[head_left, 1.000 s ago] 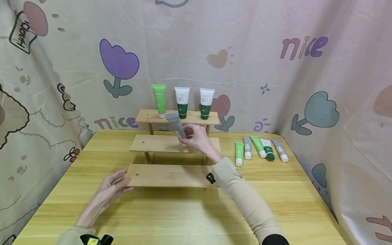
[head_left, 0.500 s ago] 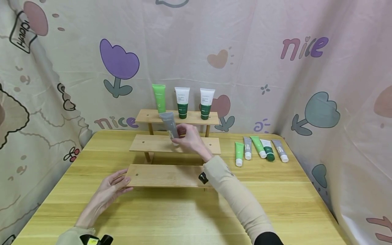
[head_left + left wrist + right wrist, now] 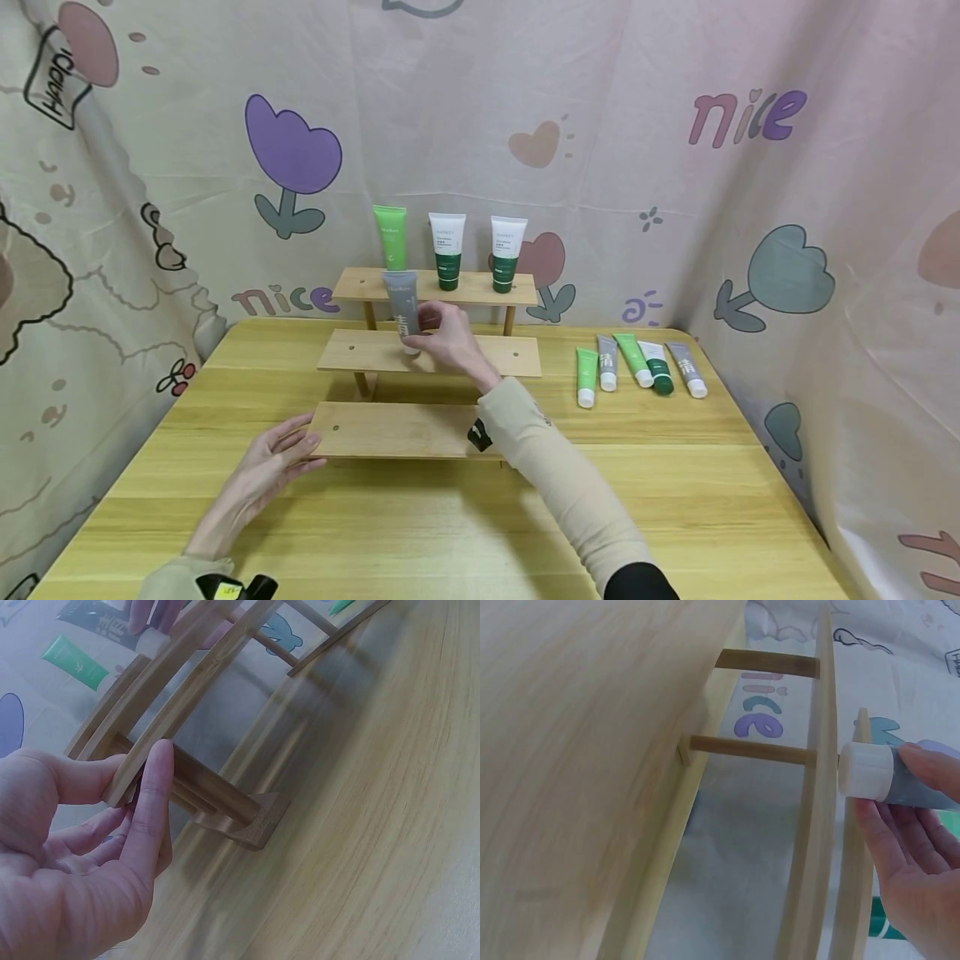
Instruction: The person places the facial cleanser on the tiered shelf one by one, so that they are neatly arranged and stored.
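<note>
My right hand [image 3: 450, 336] pinches a grey squeeze tube [image 3: 402, 302] by its lower part. The tube is nearly upright, white cap down, over the left half of the middle tier [image 3: 480, 354] of a wooden stepped display stand. In the right wrist view its white cap [image 3: 866, 771] is close to a board edge; whether they touch I cannot tell. My left hand [image 3: 270, 458] grips the left end of the lowest tier [image 3: 412, 431], and the left wrist view has thumb and fingers on either face of that board [image 3: 180, 712].
On the top tier [image 3: 472, 286] stand a green tube [image 3: 391, 237] and two white-and-green tubes [image 3: 447, 250]. Several more tubes lie on the table at right, among them a small green one [image 3: 587, 377] and a grey one [image 3: 686, 368]. A patterned curtain [image 3: 600, 50] hangs behind.
My right hand has carried the grey tube leftward and slightly down along the middle tier, and the tube has become more upright. My left hand has stayed at the lowest tier's end.
</note>
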A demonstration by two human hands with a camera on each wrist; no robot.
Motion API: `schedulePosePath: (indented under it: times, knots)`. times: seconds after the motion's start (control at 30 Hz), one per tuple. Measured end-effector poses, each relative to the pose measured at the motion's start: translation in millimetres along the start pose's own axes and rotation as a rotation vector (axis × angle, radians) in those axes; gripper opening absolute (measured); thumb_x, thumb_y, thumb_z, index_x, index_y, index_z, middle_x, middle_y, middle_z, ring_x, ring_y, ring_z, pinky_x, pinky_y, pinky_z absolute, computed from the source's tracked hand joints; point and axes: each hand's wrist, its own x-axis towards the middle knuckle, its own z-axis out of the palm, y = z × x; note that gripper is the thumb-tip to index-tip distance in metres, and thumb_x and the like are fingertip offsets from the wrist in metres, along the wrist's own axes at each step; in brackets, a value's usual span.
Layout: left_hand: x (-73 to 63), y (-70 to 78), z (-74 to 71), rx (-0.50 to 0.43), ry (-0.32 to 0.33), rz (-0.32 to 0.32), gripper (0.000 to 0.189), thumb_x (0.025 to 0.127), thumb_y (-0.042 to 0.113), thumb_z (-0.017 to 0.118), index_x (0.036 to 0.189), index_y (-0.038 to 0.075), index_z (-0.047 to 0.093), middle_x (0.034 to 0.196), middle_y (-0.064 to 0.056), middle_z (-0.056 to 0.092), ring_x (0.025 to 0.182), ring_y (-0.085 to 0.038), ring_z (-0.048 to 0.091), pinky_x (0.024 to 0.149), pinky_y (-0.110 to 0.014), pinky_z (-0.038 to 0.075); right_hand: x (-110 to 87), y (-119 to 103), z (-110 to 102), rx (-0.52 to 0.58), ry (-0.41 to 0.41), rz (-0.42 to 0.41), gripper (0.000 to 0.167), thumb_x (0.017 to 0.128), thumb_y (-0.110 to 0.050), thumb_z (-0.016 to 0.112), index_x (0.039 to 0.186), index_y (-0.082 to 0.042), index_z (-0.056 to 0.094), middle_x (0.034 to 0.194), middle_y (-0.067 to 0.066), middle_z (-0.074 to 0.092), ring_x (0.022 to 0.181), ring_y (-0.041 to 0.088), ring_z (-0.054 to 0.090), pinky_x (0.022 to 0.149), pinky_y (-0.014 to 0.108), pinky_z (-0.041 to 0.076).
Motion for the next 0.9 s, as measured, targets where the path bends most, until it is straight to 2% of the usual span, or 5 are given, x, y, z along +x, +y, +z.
schedulePosePath:
  times: [0.13, 0.2, 0.47, 0.73, 0.9]
  knots:
    - [0.3, 0.3, -0.9, -0.008, 0.008, -0.003, 0.073, 0.106, 0.011, 0.051, 0.157, -0.010, 0.002, 0.140, -0.018, 0.037, 0.099, -0.006, 0.064, 0.092, -0.022, 0.062, 2.7, -0.2, 6.6, 0.033, -0.001, 0.016, 0.045, 0.082, -0.006, 0.082, 0.123, 0.000, 0.064, 0.122, 0.018, 0.071, 0.111, 0.029, 0.070, 0.100, 0.034, 0.060]
    - [0.2, 0.3, -1.1, -0.007, 0.006, -0.004, 0.073, 0.106, 0.011, 0.051, 0.157, -0.010, 0.002, 0.138, -0.015, 0.038, 0.100, -0.006, 0.064, 0.093, -0.022, 0.062, 3.8, -0.6, 9.5, 0.042, 0.001, 0.022, 0.044, 0.082, -0.006, 0.082, 0.122, 0.001, 0.064, 0.122, 0.018, 0.071, 0.111, 0.029, 0.070, 0.100, 0.034, 0.060]
    - [-1.0, 0.8, 0.2, -0.013, -0.008, -0.006, 0.074, 0.107, 0.012, 0.049, 0.157, -0.010, -0.001, 0.157, -0.038, 0.010, 0.101, -0.001, 0.062, 0.093, -0.020, 0.061, 6.9, -2.8, 18.1, 0.055, 0.019, 0.036, 0.044, 0.082, -0.007, 0.083, 0.121, 0.000, 0.065, 0.122, 0.017, 0.071, 0.111, 0.029, 0.070, 0.099, 0.031, 0.060]
    - [-1.3, 1.1, -0.5, -0.022, -0.027, -0.002, 0.075, 0.107, 0.012, 0.049, 0.157, -0.010, -0.003, 0.160, -0.040, -0.001, 0.103, 0.004, 0.061, 0.093, -0.019, 0.061, 10.6, -2.9, 24.7, 0.070, 0.011, 0.031, 0.044, 0.083, -0.006, 0.082, 0.123, 0.000, 0.064, 0.125, 0.018, 0.070, 0.112, 0.029, 0.069, 0.098, 0.031, 0.061]
    - [-1.5, 1.0, -0.3, -0.026, -0.023, -0.006, 0.075, 0.107, 0.013, 0.049, 0.157, -0.010, -0.003, 0.159, -0.039, 0.003, 0.103, 0.002, 0.061, 0.093, -0.019, 0.061, 12.3, -2.3, 28.4, 0.073, 0.009, 0.032, 0.043, 0.084, -0.006, 0.081, 0.123, 0.000, 0.064, 0.126, 0.017, 0.069, 0.113, 0.030, 0.069, 0.099, 0.033, 0.061]
